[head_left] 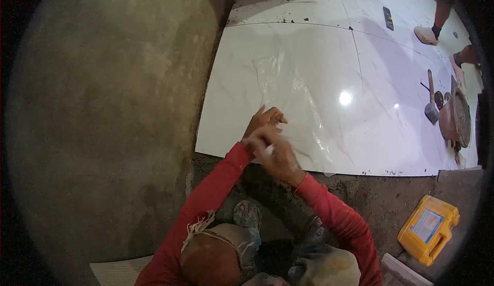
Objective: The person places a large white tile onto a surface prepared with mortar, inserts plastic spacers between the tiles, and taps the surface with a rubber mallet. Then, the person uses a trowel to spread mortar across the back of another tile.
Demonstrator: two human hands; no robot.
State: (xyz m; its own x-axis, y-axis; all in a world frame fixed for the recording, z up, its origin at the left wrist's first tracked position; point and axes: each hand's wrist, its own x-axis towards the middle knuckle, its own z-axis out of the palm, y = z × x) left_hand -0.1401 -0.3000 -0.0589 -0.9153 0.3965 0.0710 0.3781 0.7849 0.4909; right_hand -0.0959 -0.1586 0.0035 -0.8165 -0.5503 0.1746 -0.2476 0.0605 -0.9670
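My left hand (264,121) is over the near part of a large glossy white tile (231,85), its fingers bent. My right hand (280,157) crosses in front of the left wrist, closed and blurred by motion. A small white patch shows between the right fingers, too indistinct to name. Just beyond the hands, a crumpled clear plastic film (303,95) lies on the tile, its near end close to my left fingers. Whether those fingers grip it is hidden.
Bare grey concrete (113,121) borders the tile's left side. A yellow jerrycan (428,229) lies at the lower right. A mallet (431,106) and a mortar-stained bucket (455,120) are at the tile's right, near another person's feet (426,35). Dark crumbs dot the tile joints.
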